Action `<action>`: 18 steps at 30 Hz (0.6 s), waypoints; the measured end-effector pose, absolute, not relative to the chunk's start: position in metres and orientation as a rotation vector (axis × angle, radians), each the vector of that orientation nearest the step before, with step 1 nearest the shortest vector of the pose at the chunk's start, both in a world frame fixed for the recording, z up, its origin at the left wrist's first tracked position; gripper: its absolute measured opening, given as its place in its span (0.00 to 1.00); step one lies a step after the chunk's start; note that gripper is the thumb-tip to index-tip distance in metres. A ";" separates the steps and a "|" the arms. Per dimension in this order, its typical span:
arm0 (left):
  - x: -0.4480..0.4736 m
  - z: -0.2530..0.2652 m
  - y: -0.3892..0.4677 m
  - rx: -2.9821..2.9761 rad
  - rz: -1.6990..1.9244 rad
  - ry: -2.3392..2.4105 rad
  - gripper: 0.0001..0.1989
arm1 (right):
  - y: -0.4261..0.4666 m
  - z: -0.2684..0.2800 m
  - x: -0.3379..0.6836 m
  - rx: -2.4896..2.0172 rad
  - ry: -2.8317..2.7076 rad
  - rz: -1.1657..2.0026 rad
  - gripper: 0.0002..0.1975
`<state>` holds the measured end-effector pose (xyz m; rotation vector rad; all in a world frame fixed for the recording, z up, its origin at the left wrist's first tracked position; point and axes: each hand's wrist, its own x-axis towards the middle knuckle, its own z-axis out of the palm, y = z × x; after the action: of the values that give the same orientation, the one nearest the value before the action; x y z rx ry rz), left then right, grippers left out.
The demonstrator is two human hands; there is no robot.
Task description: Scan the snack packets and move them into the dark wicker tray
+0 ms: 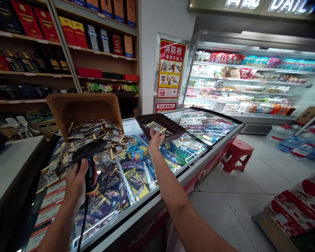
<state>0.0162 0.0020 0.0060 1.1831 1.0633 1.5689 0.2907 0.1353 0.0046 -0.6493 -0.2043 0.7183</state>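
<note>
I found the left hand (77, 185) clenched on a scanner (90, 157), lower left. The right hand (155, 139) gripped one packet (155, 127) over the dark basket (170, 130), centre frame. I judged most work outstanding: the wicker basket (68, 108) remained heaped.

A red plastic stool (237, 150) stands on the pale tiled floor (238, 210) beside the freezer; wooden shelves (94, 56) at the back carry red, yellow and dark boxes; a red fire-hydrant poster (170, 70) hangs on the white pillar; an open refrigerated case (246, 84) holds rows of packaged goods; bottled water packs (301, 143) sit at the right.
</note>
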 end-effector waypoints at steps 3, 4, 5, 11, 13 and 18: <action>0.008 0.018 0.002 1.043 1.763 1.065 0.33 | 0.138 -0.006 0.286 -0.686 -0.309 0.783 0.06; 0.004 0.022 0.002 0.973 1.819 1.079 0.33 | 0.137 -0.011 0.278 -0.713 -0.403 0.808 0.07; 0.000 0.025 0.001 0.904 1.871 1.090 0.32 | 0.136 -0.016 0.268 -0.751 -0.526 0.819 0.08; -0.021 0.030 0.000 0.736 2.001 1.093 0.22 | 0.147 -0.027 0.196 -1.345 -1.153 0.497 0.13; -0.023 0.026 0.002 0.741 2.005 1.074 0.23 | 0.161 -0.024 0.180 -1.546 -1.089 0.472 0.17; -0.016 0.019 0.005 0.783 1.965 1.048 0.28 | 0.182 -0.026 0.160 -1.591 -1.024 0.637 0.18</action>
<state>-0.0161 0.0053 0.0188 0.7833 1.0481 1.9654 0.1602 0.1823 -0.0257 -1.5912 -1.0242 0.6365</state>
